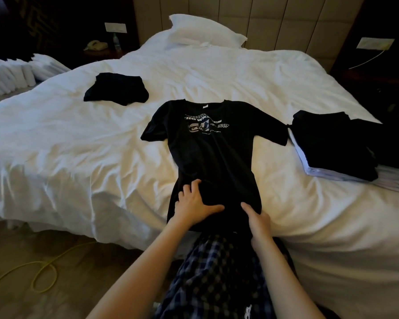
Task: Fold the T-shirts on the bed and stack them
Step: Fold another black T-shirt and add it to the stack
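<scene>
A black T-shirt (213,146) with a white and blue chest print lies spread face up on the white bed (78,139), collar pointing away from me. My left hand (192,202) lies flat on its lower hem, fingers spread. My right hand (257,221) touches the hem just to the right; its fingers are partly hidden by the cloth. A folded black T-shirt (116,88) lies further back on the left. On the right sits a stack of folded dark and white garments (332,143).
A white pillow (205,32) lies at the headboard. A row of folded white towels (12,74) sits at far left. A yellow cable (42,270) loops on the floor at lower left. My checked trousers (217,277) touch the bed's near edge.
</scene>
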Available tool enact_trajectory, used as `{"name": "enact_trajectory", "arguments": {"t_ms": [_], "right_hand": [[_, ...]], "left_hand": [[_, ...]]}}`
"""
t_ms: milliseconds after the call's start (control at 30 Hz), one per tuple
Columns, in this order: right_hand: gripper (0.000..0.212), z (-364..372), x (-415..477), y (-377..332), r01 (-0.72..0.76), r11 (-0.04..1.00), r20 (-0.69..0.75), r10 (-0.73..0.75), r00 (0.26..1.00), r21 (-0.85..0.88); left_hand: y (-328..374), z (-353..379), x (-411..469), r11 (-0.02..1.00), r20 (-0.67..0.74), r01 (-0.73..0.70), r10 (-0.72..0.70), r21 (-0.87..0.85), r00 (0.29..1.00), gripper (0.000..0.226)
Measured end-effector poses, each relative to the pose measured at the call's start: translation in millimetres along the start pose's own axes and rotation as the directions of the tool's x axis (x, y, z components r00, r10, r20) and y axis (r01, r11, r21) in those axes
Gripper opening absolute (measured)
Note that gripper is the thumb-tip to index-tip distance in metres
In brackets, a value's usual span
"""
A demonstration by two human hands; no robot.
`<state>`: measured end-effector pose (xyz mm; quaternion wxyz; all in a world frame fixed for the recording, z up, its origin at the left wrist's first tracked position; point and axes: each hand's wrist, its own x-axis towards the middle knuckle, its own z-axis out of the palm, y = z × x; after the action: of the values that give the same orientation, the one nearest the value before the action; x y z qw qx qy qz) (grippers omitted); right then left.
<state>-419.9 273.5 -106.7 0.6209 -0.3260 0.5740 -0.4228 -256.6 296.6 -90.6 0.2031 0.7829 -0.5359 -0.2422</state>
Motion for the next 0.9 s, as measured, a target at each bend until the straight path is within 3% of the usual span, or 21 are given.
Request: {"name": "enact_trajectory", "arguments": {"t_ms": [67, 167, 233, 300, 333, 400, 467, 500, 600, 667, 900], "right_hand": [[0.044, 0, -4, -4, 0.048, 0.998, -0.005, -0.048, 0.999, -0.04], [0.042, -5, -5, -6, 0.102, 0.991, -0.031, -0.105, 0.994, -0.082], [0.04, -7, -5, -6, 0.109, 0.989, -0.074, -0.117, 0.99, -0.096], [0.037, -7, -3, -3, 0.072, 0.992, -0.117, -0.083, 0.99, -0.102], [0.036, -6, -3, 0, 0.049, 0.994, -0.142, -0.063, 0.988, -0.102], [0.037, -4, -4, 7, 0.021, 0.995, -0.191, -0.038, 0.981, -0.093], [0.039, -2, -6, 10, 0.01, 0.997, -0.229, -0.028, 0.973, -0.076], [0.04, -1, -6, 10, 0.008, 0.998, -0.24, -0.024, 0.97, -0.064], [0.04, 2, -7, 9, -0.017, 1.0, -0.251, 0.011, 0.968, -0.023], [0.039, 3, -8, 9, -0.023, 1.0, -0.244, 0.017, 0.97, -0.021], [0.018, -1, -15, 1, 0.02, 1.0, -0.357, -0.013, 0.934, 0.014]], "left_hand": [[-2, 5, 4, 0.998, -0.122, -0.04, 0.045, 0.041, 0.991, 0.065], [-9, -2, 9, 0.944, -0.315, -0.109, 0.006, -0.31, 0.949, 0.025], [-23, -17, 9, 0.725, -0.324, -0.111, -0.162, -0.68, 0.932, 0.018], [-43, -32, 5, 0.332, -0.228, -0.103, -0.362, -0.938, 0.904, 0.026], [-55, -37, 2, 0.179, -0.171, -0.096, -0.466, -0.979, 0.868, 0.032], [-80, -44, -4, 0.067, -0.099, -0.073, -0.647, -0.995, 0.756, 0.037], [-103, -44, -9, 0.101, -0.073, 0.003, -0.741, -0.995, 0.668, 0.039], [-110, -43, -11, 0.119, -0.058, 0.047, -0.751, -0.992, 0.658, 0.041], [-121, -40, -14, 0.105, 0.021, 0.123, -0.671, -0.987, 0.741, 0.05], [-118, -42, -15, 0.095, 0.045, 0.139, -0.649, -0.986, 0.759, 0.056], [-120, -54, -21, 0.265, -0.223, -0.024, -0.755, -0.964, 0.616, 0.028]]}}
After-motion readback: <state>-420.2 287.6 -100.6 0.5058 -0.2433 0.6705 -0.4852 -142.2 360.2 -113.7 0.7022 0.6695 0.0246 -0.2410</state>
